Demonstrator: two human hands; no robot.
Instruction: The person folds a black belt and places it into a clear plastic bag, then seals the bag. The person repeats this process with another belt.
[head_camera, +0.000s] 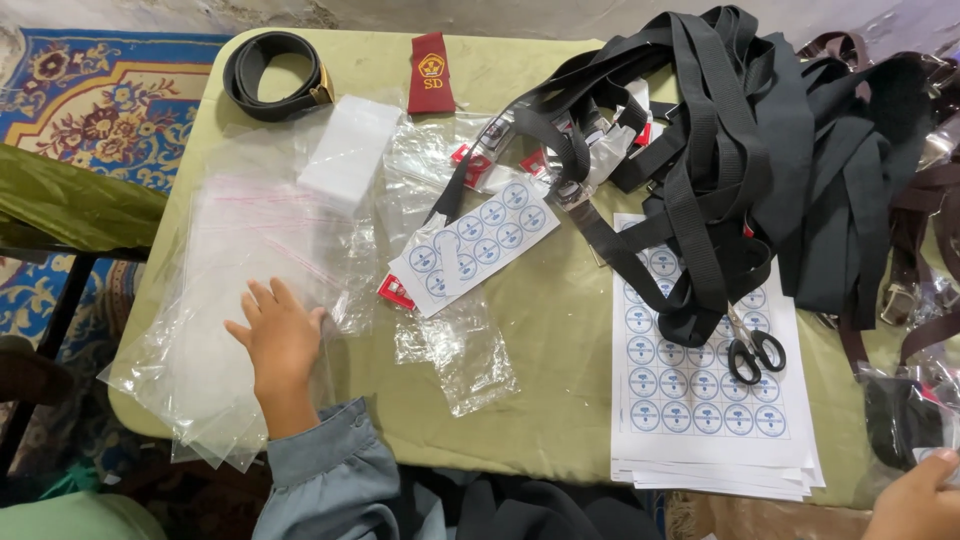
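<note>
Covering the table (560, 330), an olive cloth (patterned rug (100, 100) beside).

The scene is lit by soft, even daylight, with no strong direction. Shadows are weak; only a thin soft shadow lies under the black straps (730, 150) and beside the left hand (280, 335). The clear plastic bags (250, 260) give pale glare and white reflections, which hide some detail under them. The white sheets of round stickers (700, 400) are bright but not burnt out. Focus is sharp in the middle. The right hand (915, 500) at the corner looks slightly soft. The table edge (170, 250) bends a little from the wide lens.
</note>
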